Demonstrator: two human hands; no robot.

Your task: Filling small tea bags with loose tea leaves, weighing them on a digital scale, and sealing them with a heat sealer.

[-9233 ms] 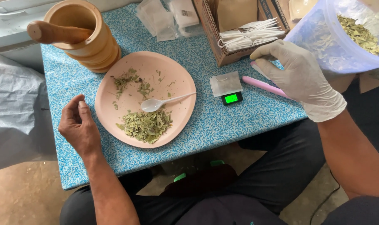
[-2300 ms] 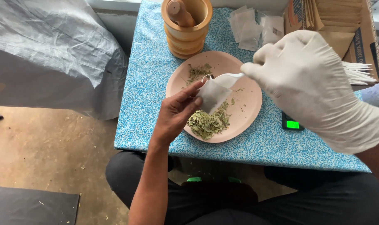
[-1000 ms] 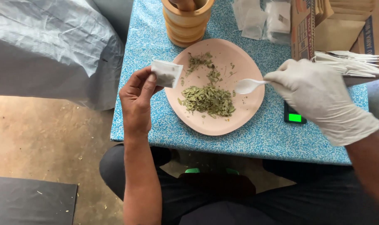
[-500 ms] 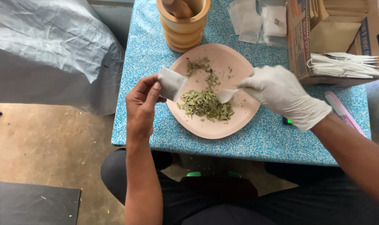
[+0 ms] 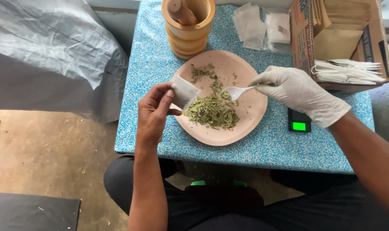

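Head view | left hand (image 5: 154, 114) pinching small white sachet (image 5: 184, 92), tilted over pink plate (image 5: 250, 122) rim for catching spills | gloved right hand (image 5: 298, 92) clamped on white spoon (image 5: 237, 90), bowl above dried green leaves (image 5: 212, 112) | plate on blue counter (image 5: 267, 147), beside wooden mortar (image 5: 189, 30).

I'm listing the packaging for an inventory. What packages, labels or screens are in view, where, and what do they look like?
Small sachet: white, square, held in the left hand over the plate's edge.
Empty sachets: white, piled at the table's far side.
Cardboard box: brown, printed side, at far right, holding brown envelopes.
Scale screen: small green rectangle beside the right hand.
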